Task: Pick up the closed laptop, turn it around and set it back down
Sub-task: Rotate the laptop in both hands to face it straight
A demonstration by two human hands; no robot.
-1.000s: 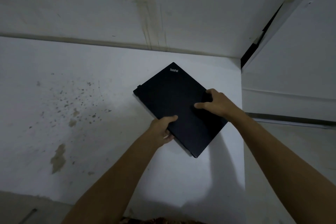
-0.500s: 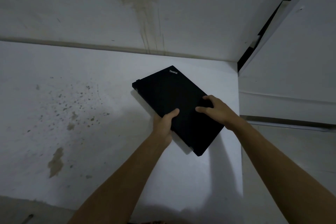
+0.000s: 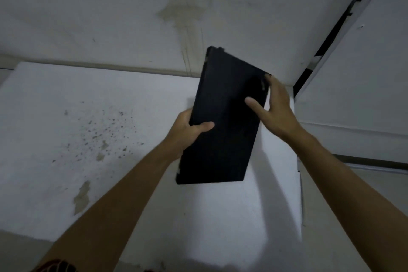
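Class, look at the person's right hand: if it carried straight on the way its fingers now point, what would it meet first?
The right hand points up and left, so it would press straight into the closed black laptop, whose right edge it already touches. Beyond that lies the stained wall, though depth is unclear.

Closed black rectangular laptop (image 3: 225, 117): outline softened by motion blur; the marking near its upper right edge is too smeared to read. Left hand (image 3: 187, 130): fingers hidden behind the laptop's left edge, only the thumb showing on its face. Right hand (image 3: 276, 108): blurred, palm side concealed. White, stained counter (image 3: 88, 139): partly covered by the laptop and both forearms, cut off at the left edge. Red-and-black patterned fabric (image 3: 55, 266): cropped by the lower edge, unidentifiable.
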